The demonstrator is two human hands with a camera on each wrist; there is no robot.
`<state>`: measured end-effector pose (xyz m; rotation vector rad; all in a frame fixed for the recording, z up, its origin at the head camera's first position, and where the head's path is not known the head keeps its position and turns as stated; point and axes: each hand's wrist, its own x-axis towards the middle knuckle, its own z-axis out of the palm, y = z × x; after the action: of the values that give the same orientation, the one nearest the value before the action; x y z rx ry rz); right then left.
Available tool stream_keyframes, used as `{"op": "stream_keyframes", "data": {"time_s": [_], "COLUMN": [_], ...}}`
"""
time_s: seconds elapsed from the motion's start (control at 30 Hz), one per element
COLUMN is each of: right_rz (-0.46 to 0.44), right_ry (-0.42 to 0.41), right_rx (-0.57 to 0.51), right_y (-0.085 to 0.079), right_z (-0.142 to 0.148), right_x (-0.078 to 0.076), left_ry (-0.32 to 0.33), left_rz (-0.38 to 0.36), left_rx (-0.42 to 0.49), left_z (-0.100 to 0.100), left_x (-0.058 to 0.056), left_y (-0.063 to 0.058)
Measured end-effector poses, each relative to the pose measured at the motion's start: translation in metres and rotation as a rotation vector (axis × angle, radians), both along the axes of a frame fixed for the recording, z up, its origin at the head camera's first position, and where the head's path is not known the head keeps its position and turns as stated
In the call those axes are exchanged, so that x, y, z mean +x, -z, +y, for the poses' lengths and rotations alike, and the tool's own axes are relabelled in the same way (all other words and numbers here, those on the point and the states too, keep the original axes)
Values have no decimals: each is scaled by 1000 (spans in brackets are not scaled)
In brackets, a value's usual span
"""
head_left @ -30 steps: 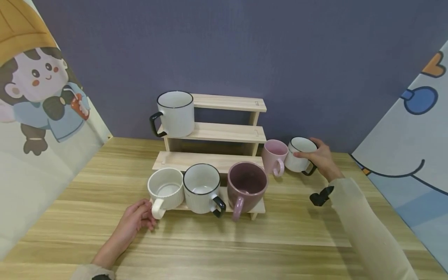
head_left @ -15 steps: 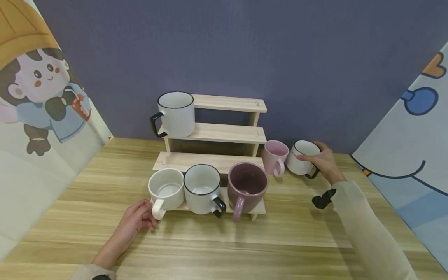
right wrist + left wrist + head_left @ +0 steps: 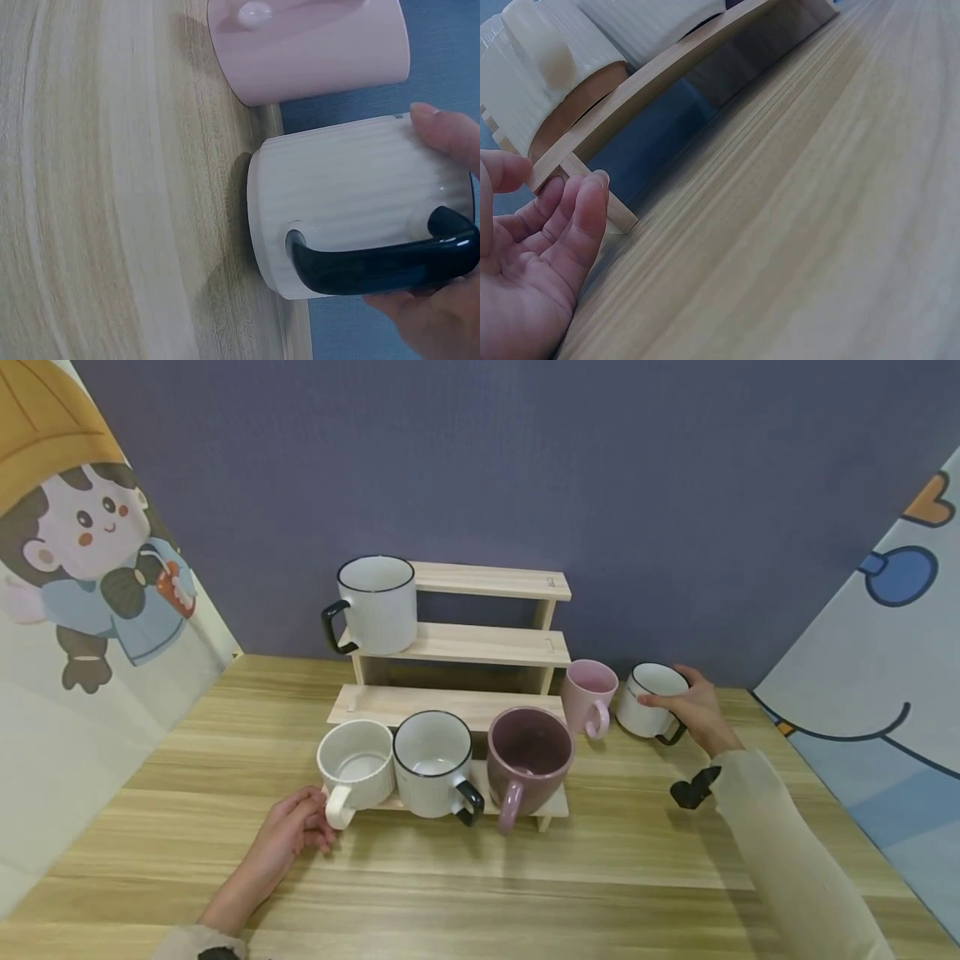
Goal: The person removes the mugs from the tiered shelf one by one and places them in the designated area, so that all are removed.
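Observation:
At the right, my right hand [image 3: 701,710] grips a white ribbed mug [image 3: 352,195] by its upper body, thumb on the near side and fingers behind. Its black handle [image 3: 367,264] points toward me, and its base is right at the tabletop. My left hand [image 3: 283,833] pinches the left end of a tiered wooden rack's lowest shelf [image 3: 592,124], thumb above and fingertips beneath. On that shelf stand a cream mug [image 3: 358,768], a white black-rimmed mug [image 3: 423,789] and a large purple mug [image 3: 517,789].
A small pink mug [image 3: 577,706] stands between the rack [image 3: 468,703] and the held mug. Another white mug with black handle [image 3: 382,610] stands at the rack's upper left. A dark wall [image 3: 480,460] rises behind, with cartoon panels at both sides.
My right hand has shifted the white mug slightly right and toward me, opening a small gap from the pink mug. The left hand stays at the rack.

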<state>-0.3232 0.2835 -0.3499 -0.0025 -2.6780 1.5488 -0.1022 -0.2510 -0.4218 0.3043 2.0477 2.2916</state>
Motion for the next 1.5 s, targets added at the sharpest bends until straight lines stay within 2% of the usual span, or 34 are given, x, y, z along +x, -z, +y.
{"op": "stream_keyframes", "data": {"time_s": [0.27, 0.63, 0.93, 1.23, 1.5], "right_rz": [1, -14, 15, 13, 24], "right_ry": [5, -28, -58, -62, -77], "right_rx": [-2, -5, -30, 11, 99], "right_y": [5, 6, 13, 22, 16], "right_z": [-1, -1, 0, -3, 2], "right_x": [-2, 1, -1, 0, 1], "left_ry": [5, 16, -19, -54, -87], "left_rz": [-3, 8, 8, -39, -60], "left_rx": [8, 11, -14, -39, -77], "left_z": [0, 0, -1, -1, 4], "left_x": [-1, 1, 1, 4, 2], "left_y": [0, 0, -1, 1, -5]}}
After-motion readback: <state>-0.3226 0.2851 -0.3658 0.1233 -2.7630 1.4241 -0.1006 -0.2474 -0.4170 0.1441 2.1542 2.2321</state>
